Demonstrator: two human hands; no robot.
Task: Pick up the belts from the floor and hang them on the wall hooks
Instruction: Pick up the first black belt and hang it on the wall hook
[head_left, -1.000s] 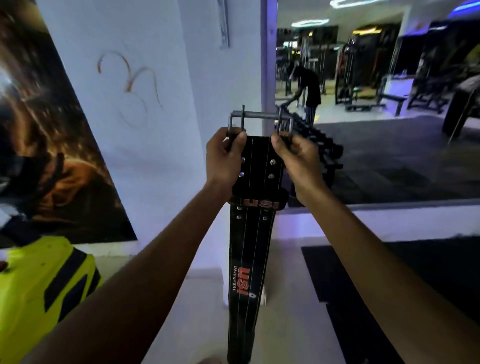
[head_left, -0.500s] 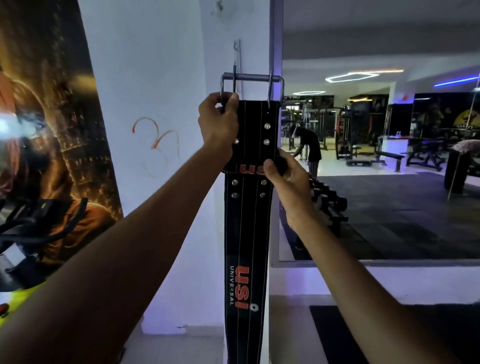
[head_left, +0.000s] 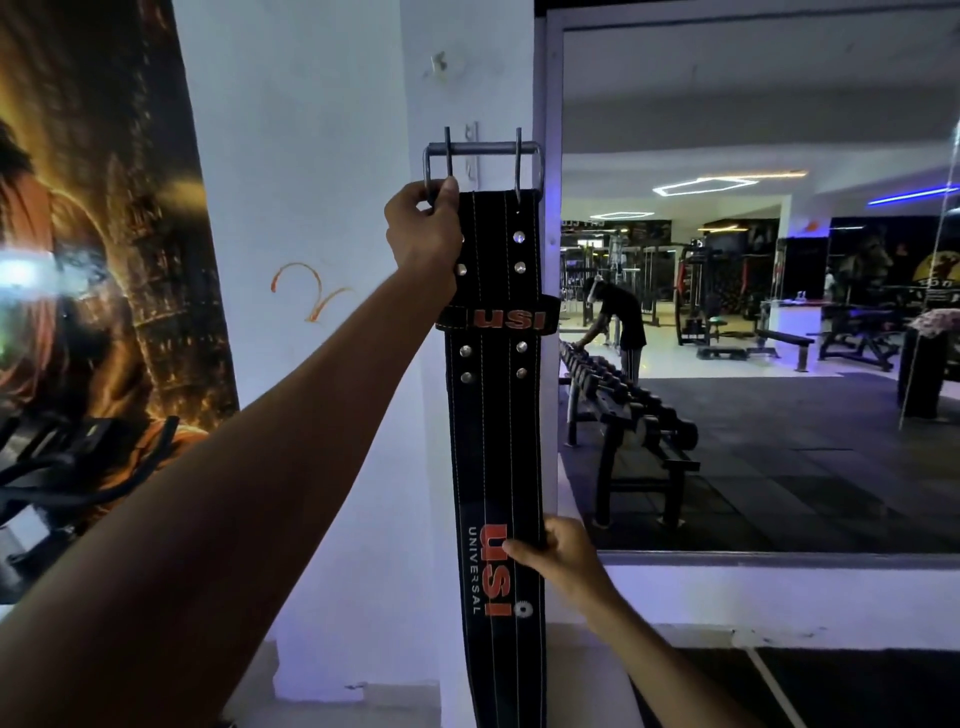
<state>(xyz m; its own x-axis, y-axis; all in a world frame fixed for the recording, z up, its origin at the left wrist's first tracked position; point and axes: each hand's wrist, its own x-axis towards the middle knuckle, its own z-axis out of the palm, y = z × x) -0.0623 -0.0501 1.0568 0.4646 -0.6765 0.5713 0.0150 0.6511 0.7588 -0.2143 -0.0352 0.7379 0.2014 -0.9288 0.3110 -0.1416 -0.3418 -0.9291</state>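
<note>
2 bare forearms, no sleeves, left hand (head_left: 423, 228), right hand (head_left: 563, 551), no rings or watch visible

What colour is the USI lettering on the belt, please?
Orange-red on the black belt, clearest in the head view.

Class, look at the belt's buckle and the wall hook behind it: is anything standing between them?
Nothing visible does. The left hand holds the buckle of the belt up against the wall hook; the right hand grips lower down.
</note>
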